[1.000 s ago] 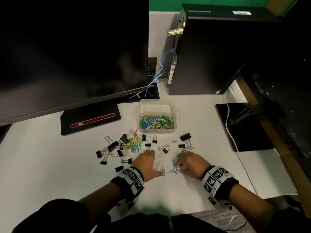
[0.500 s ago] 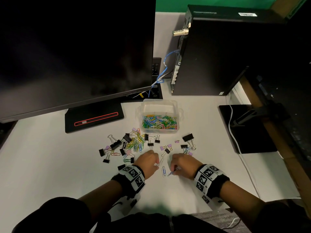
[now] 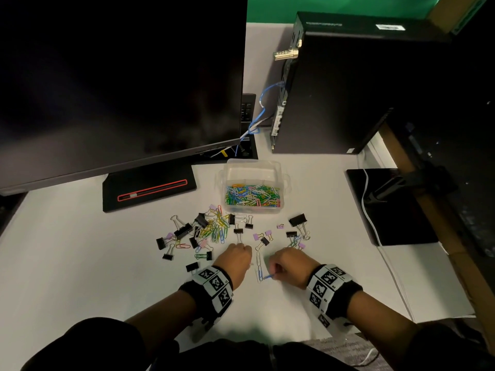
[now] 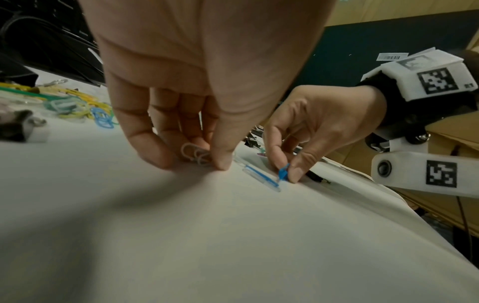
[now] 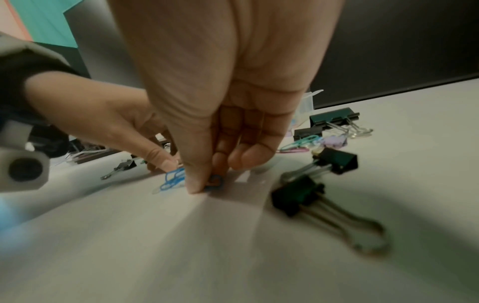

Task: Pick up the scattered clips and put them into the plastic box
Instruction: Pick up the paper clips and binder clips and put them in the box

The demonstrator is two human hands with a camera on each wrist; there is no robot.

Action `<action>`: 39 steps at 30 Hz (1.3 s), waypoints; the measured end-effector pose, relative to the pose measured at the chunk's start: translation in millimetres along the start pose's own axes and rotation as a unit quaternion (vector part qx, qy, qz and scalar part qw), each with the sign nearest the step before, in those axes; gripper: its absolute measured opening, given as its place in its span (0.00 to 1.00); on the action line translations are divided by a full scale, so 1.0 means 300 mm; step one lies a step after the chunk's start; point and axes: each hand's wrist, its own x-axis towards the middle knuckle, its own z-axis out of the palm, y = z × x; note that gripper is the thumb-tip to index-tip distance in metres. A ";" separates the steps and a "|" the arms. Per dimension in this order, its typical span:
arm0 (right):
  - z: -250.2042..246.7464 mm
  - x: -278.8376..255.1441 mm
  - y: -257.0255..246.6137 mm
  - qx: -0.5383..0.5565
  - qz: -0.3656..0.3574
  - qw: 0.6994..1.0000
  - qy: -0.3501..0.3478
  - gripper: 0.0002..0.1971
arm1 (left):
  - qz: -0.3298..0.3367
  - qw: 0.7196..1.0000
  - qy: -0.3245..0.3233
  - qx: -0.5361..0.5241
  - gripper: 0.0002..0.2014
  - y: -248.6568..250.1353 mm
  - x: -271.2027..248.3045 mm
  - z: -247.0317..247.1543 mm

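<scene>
both hands pinching clips off the bench

left hand (image 4: 197, 86) pinches a pale paper clip (image 4: 193, 154); right hand (image 4: 318, 123) pinches a blue clip (image 4: 283, 171); plastic box (image 3: 253, 172) sits beyond both.

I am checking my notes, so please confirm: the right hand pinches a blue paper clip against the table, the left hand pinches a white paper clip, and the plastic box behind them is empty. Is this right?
Not quite. The plastic box is not empty: the head view shows many colored paper clips in it. The rest holds: the right hand pinches a blue paper clip and the left hand a white paper clip.
</scene>
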 end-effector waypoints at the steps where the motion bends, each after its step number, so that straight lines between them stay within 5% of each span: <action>1: -0.002 0.004 -0.006 0.014 0.003 1.000 0.007 0.04 | -0.006 1.000 0.001 -0.030 0.11 -0.003 -0.001 -0.001; 6: 0.028 0.015 -0.030 0.096 -0.009 0.995 0.035 0.13 | 0.052 0.983 0.024 -0.172 0.14 -0.042 0.011 -0.047; 12: 0.050 0.008 -0.020 0.082 -0.030 0.995 0.042 0.11 | 0.120 0.991 -0.023 -0.054 0.19 -0.066 0.039 -0.071; 22: 0.046 -0.021 0.068 0.180 0.019 0.976 0.121 0.10 | 0.082 0.988 0.044 -0.126 0.13 -0.093 0.019 -0.017; 30: -0.013 -0.002 0.080 0.112 0.040 0.991 0.054 0.14 | 0.037 0.985 0.042 -0.164 0.10 -0.089 0.013 -0.014; 39: -0.038 -0.006 0.047 0.033 0.037 0.998 0.036 0.06 | 0.012 0.983 0.016 -0.180 0.09 -0.126 0.041 -0.056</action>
